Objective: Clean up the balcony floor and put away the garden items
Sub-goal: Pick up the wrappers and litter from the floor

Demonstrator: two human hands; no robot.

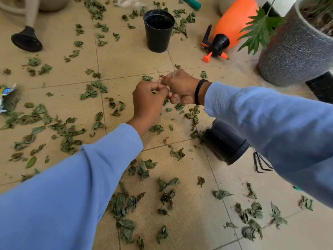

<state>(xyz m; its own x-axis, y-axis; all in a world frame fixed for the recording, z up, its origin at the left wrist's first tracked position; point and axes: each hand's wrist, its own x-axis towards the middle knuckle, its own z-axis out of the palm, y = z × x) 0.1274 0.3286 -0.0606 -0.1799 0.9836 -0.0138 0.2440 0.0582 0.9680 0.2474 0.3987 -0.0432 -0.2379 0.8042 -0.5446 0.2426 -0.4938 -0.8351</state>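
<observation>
Both hands meet above the middle of the tiled floor (126,65). My right hand (181,88) grips a small thing with a red bit (165,77) and a thin stem sticking up from it. My left hand (149,101) has its fingers curled, pinching at the same small thing right beside the right hand; what it is stays hidden by the fingers. Dried green leaves (68,136) lie scattered all over the tiles. An empty black pot (158,33) stands upright beyond the hands. A second black pot (225,141) lies on its side under my right forearm.
An orange pressure sprayer (232,22) lies at the back right beside a large grey planter (297,49) with a plant. A small hand rake (261,164) lies by the fallen pot. A green-handled tool (193,3), a black funnel-shaped nozzle (27,41) and a crumpled wrapper (7,94) also lie on the floor.
</observation>
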